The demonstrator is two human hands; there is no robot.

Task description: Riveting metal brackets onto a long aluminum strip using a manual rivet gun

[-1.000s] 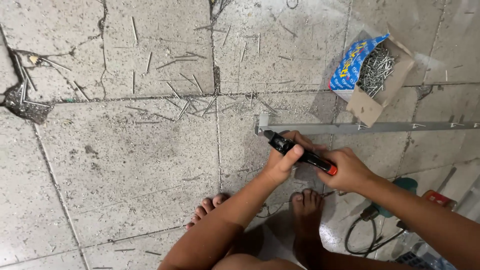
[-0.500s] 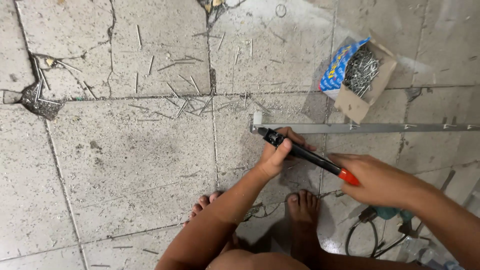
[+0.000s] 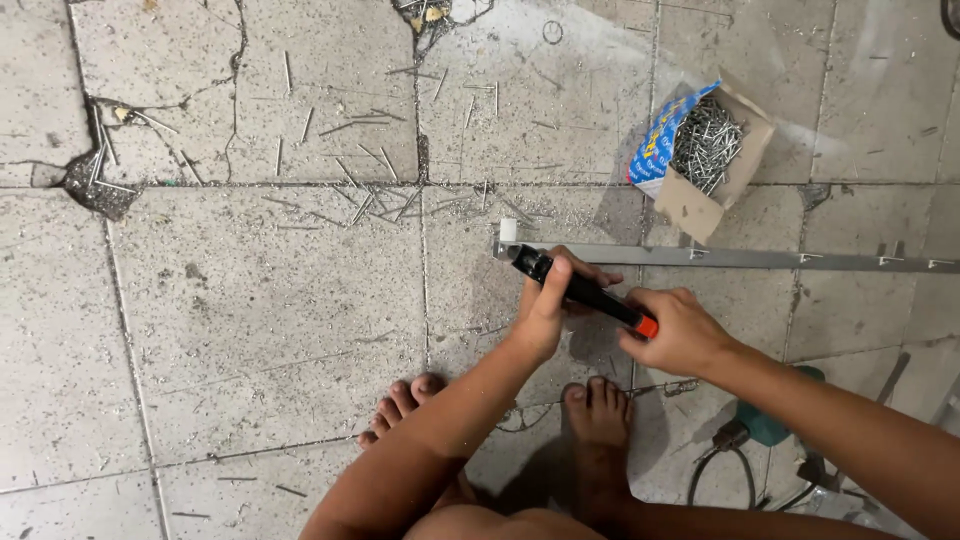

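A black tool with an orange rear end lies slanted across both my hands, its tip at the left end of a long grey metal strip on the tiled floor. My left hand grips the front of the tool near the strip's white end cap. My right hand closes around the orange rear end. My bare feet rest on the tiles just below the hands.
An open cardboard box of nails stands beyond the strip at upper right. Several loose nails are scattered over the cracked tiles. A green power tool with a dark cable lies at lower right.
The view shifted slightly. My right hand, which had slid back along the tool, has come forward again to its orange end; the left hand stays at the strip's left end.
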